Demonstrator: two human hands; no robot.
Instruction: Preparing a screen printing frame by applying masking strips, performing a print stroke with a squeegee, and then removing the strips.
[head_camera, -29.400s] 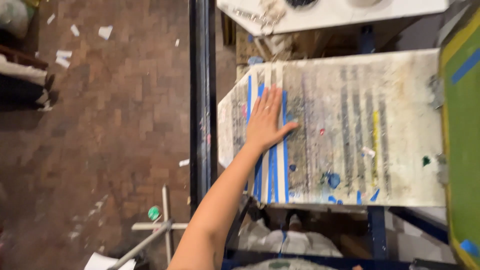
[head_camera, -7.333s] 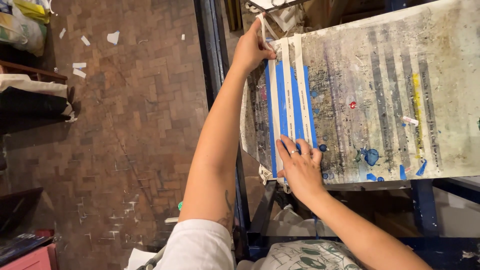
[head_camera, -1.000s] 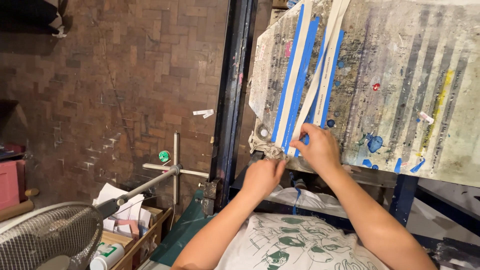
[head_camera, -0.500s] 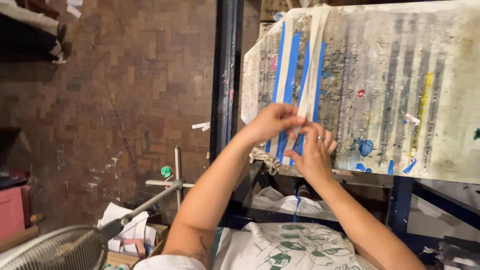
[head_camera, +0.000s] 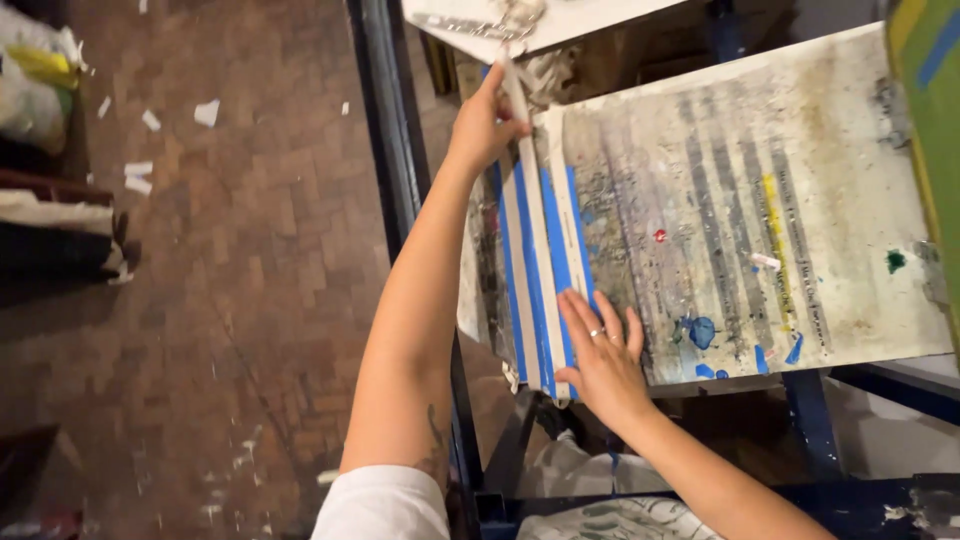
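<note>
Your left hand (head_camera: 485, 122) is stretched out to the far end of the ink-stained white rectangular printing board (head_camera: 800, 200). Its thumb and fingers are pinched shut on the far end of a long pale strip of tape (head_camera: 530, 220). The pinch sits right at the board's far left corner.

From that pinch the strip runs straight back toward you along the left part of the board, lying between bands of blue tape (head_camera: 555, 250) stuck lengthwise on either side of it. Its near end reaches the board's near edge, just left of your other hand.

Your right hand (head_camera: 600, 350) lies flat, palm down, fingers spread and apart, closed on nothing. It presses on the board's near left part, fingertips touching the blue tape just right of the strip. A ring shows on one finger.

Right of that flat hand, on the board: grey smeared stripes, a yellow stripe, small blue ink blots (head_camera: 700, 332), a red dot, a green dot near the right edge.

Beyond the pinch, a second white board (head_camera: 600, 15) with crumpled tape scraps on its edge.

Left of your left arm, a dark metal frame post (head_camera: 385, 130), then a brown brick floor (head_camera: 230, 260) with scattered white paper bits.
</note>
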